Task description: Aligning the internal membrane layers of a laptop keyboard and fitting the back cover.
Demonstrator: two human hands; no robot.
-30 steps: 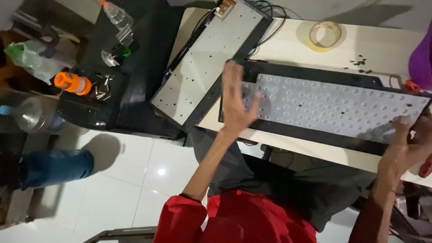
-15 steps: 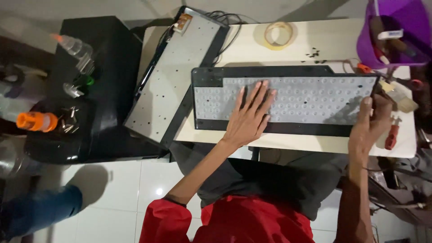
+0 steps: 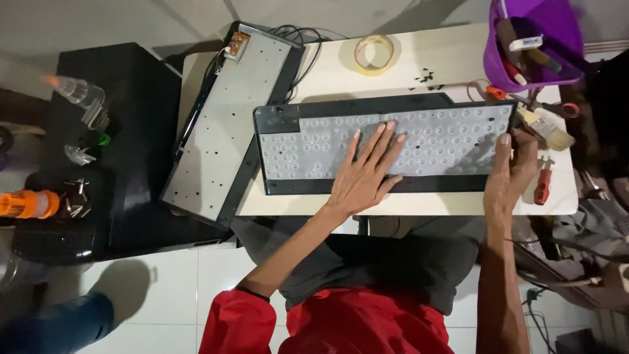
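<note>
Left hand [image 3: 364, 178] flat, fingers released, on dimpled keyboard membrane [image 3: 432, 141]; right hand [image 3: 510, 176] seemingly grips its end.

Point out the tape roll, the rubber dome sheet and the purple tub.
tape roll [image 3: 374, 54], head view, on its ring edge.
rubber dome sheet [image 3: 445, 134], head view, bare domes right of the left hand.
purple tub [image 3: 498, 69], head view, on its left wall.

A left hand [image 3: 364, 178] is laid flat on the opened keyboard [image 3: 314, 141]; its right end is gripped by the right hand [image 3: 510, 174].
</note>
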